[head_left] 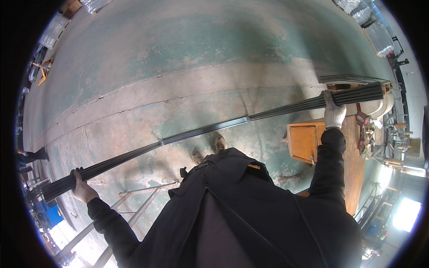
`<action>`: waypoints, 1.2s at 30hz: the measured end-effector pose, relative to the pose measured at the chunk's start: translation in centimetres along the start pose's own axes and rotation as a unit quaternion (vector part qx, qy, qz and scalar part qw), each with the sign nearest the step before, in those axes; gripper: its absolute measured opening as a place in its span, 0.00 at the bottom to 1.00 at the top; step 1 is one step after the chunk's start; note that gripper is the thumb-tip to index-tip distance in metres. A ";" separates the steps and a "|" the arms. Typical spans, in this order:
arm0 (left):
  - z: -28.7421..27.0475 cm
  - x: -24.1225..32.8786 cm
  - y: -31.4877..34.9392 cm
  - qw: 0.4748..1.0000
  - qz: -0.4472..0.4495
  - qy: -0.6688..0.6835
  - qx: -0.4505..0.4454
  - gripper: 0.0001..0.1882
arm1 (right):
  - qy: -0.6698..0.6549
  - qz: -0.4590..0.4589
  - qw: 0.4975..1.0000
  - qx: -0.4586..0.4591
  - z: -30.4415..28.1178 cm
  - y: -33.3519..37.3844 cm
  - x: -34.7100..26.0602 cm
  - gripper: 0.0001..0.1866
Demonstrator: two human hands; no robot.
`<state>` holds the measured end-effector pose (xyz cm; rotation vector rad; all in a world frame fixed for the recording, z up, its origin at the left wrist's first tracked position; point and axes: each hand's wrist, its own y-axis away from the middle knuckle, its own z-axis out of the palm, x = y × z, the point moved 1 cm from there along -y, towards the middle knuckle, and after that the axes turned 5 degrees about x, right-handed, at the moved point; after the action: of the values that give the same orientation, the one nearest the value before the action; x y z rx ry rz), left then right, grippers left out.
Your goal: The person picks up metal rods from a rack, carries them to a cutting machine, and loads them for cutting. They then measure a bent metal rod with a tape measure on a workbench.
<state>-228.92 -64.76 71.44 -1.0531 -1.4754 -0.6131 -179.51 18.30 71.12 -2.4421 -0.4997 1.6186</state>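
Note:
A bundle of long, thin dark metal strips (203, 130) spans the view in front of my body, sloping from lower left to upper right. Its middle catches the light. My left hand (83, 190), in a pale knitted glove, is closed around the bundle near its left end. Toward the other end, my right hand (333, 110), gloved alike, grips the same bundle from below, with the strip ends sticking out past it. The strips fan slightly apart at both ends, and they hang above the floor (187, 49).
At right stand a brown wooden table (355, 172) with a red tool (361, 120) and an orange wooden box (303, 142). More thin strips (348, 79) lie beyond. A metal frame (138, 210) stands lower left. Another person's leg (35, 155) shows at the left edge. Wrapped pallets (380, 38) line the far right.

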 end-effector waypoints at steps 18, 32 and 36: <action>-0.1 0.2 0.7 1.000 -0.010 0.020 0.007 0.19 | 0.009 0.035 0.999 0.026 0.5 0.8 0.9 0.10; 0.1 0.4 1.5 0.998 -0.008 0.062 0.003 0.19 | -0.055 0.064 0.996 -0.005 0.1 1.4 2.7 0.11; -0.2 -0.6 0.6 0.995 -0.019 0.092 -0.023 0.20 | 0.000 0.020 1.000 0.008 0.3 2.2 2.0 0.10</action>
<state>-228.29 -64.82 70.84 -0.9783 -1.3285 -0.7532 -178.63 17.01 68.56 -2.4549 -0.4381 1.6318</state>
